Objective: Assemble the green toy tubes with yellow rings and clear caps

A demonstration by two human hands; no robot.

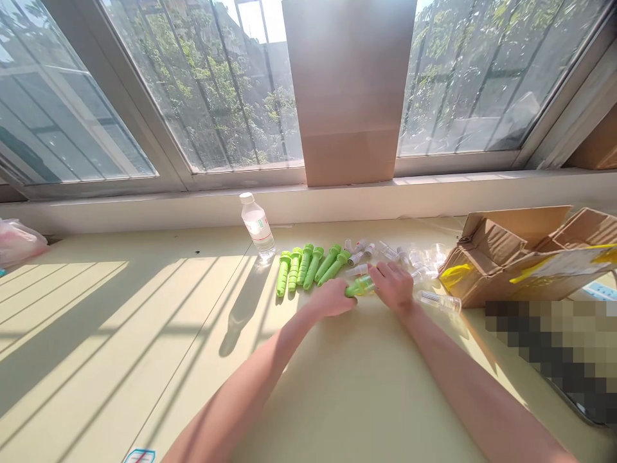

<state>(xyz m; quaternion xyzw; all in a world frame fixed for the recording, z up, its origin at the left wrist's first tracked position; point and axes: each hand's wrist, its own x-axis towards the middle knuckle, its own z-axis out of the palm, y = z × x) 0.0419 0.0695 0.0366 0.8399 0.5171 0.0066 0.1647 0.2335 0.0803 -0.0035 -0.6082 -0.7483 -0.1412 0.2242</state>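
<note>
My left hand (pixel 333 298) is closed on the tapered end of a green plastic piece (pixel 353 290). The other end of that piece shows green through a clear tube (pixel 366 283), which my right hand (pixel 394 285) grips. Several green ribbed pieces (pixel 305 265) lie side by side just beyond my left hand. Past my right hand is a loose group of clear plastic tubes and cups (pixel 418 257), and small white cylinders (pixel 357 257) lie near it. One clear tube (pixel 439 301) rests to the right of my right wrist.
A water bottle (pixel 258 226) stands left of the green pieces. An open cardboard box (pixel 525 267) is at the right, beside a pixelated area. A plastic bag (pixel 20 243) sits far left. Windows and a cardboard panel (pixel 351 96) rise behind the table (pixel 328 386).
</note>
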